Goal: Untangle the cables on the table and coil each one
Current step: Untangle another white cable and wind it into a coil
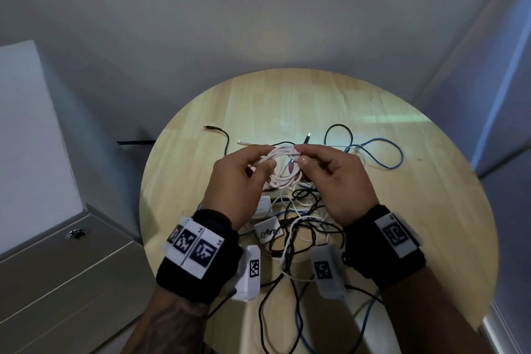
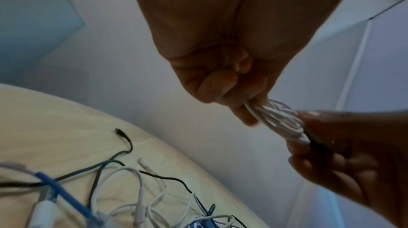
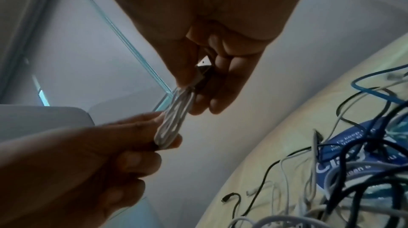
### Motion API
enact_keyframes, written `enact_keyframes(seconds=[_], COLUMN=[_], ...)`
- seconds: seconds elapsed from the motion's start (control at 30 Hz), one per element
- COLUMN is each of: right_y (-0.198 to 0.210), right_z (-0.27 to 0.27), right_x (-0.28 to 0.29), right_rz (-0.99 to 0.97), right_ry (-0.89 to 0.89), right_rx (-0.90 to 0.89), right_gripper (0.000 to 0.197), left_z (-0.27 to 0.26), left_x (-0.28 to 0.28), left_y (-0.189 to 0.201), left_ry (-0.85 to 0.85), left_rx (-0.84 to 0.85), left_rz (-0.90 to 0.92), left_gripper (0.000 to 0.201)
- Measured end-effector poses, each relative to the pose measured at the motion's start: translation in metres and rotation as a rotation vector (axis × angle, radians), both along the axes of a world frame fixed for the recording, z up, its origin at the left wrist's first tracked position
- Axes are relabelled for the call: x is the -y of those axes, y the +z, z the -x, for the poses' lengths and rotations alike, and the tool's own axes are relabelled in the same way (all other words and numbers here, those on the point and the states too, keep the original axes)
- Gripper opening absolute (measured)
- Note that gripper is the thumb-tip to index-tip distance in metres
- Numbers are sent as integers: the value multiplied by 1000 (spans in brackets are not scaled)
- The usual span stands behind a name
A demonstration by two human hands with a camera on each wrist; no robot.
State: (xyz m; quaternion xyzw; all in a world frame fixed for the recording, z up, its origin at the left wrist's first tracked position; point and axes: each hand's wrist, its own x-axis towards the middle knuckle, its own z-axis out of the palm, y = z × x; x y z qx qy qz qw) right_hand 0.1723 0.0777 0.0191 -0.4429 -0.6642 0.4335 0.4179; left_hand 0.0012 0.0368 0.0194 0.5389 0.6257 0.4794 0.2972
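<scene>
White cable [image 1: 283, 165] coiled, off bench [image 1: 416, 210]; your left hand [image 1: 238, 181] and right hand [image 1: 336, 181] fingers pinching opposite sides. Black, blue, white tangle [image 1: 298, 227] untouched below.

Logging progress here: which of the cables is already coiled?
The white cable, wound into a loop and held above the table between both hands; the blue cable and black cable lie loose.

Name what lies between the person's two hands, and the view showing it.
A coiled white cable, pinched by the left hand and the right hand; head view.
</scene>
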Motion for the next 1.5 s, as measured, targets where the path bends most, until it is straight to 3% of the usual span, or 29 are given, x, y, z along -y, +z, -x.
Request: enact_keyframes(seconds=[0.07,0.13,0.2,0.27,0.33,0.47,0.6,0.83,1.0,1.1,1.17,1.23,1.3,1.4,1.5], right_y=[-1,-1,2,2,1,2,3,-1,-6,-8,-12,-14,-16,-18,-20], right_z=[0,0,1,5,9,14,19,20,15,17,20,20,20,19,20], right_x=[0,-1,-1,-1,-2,-2,1,1,3,4,2,-2,-3,-5,-3], right_rz=[-31,56,234,454,572,590,674,785,771,756,708,611,517,464,498], right_ry=[-7,12,88,190,216,144,176,327,421,387,243,33,-78,-115,-70], right_rx=[0,-164,-457,-746,-863,-834,-923,-903,-851,-827,-811,-774,-718,-663,-717], right_gripper=[20,20,19,26,33,32,32,76,66,64,63,40,18,9,19], left_z=[-3,-6,-12,-17,-20,-20,-17,-11,-5,-2,-2,-5,-8,-12,-12], left_x=[0,2,4,5,4,4,4,9,12,10,6,3,2,1,-1], left_y=[2,9,17,21,21,18,20,19,17,16,14,10,6,1,-1], left_ry=[28,-59,-206,-292,-308,-293,-344,-489,-617,-573,-498,-393,-287,-156,-119], left_rx=[25,383,810,1033,1109,1100,1106,1186,1237,1226,1147,994,808,514,425], left_rz=[-1,85,176,222,217,165,141,147,234,283,301,302,254,132,76], left_gripper=[15,15,17,19,20,27,34,39,41,39,29,15,17,21,21])
